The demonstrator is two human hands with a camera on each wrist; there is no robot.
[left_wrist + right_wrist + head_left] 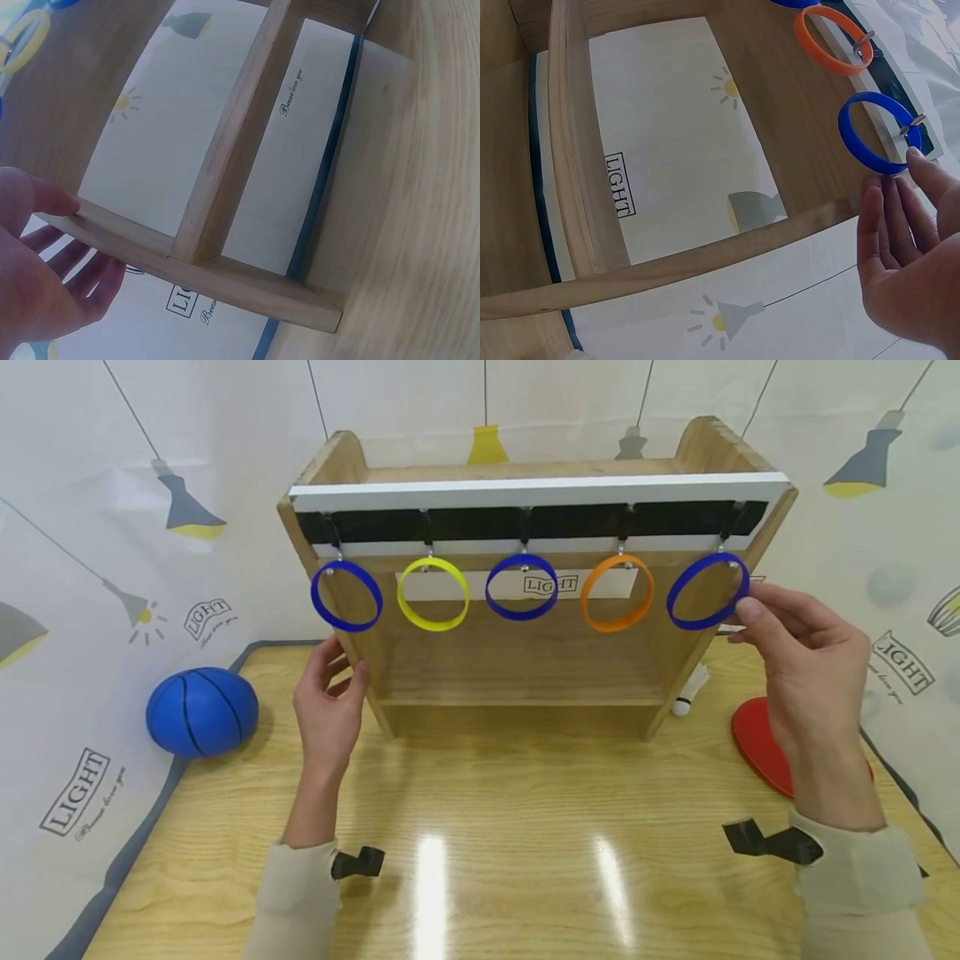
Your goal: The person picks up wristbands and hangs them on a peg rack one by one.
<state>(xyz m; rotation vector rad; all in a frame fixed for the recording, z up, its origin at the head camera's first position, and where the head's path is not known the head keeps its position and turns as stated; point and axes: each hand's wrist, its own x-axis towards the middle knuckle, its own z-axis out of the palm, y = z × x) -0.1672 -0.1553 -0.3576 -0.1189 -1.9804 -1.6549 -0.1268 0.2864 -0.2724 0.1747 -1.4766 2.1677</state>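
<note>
A wooden shelf [525, 703] stands upright on the table. Along its top front runs a black and white strip with metal hooks, from which hang a blue ring [321, 610], a yellow ring [402, 610], a middle blue ring [491, 602], an orange ring [587, 610] and a right-hand blue ring [672, 608]. My left hand [330, 710] holds the shelf's left side panel [247, 289], thumb inside and fingers outside. With thumb and fingertips, my right hand [813, 668] pinches the lower right edge of the right-hand blue ring [851, 142], which is still on its hook.
A blue ball [201, 712] lies left of the shelf. To the right are a shuttlecock [686, 695] and a red paddle [757, 743], partly covered by my right arm. Lamp-printed white sheeting [247, 527] surrounds the table [517, 827] at the back and sides.
</note>
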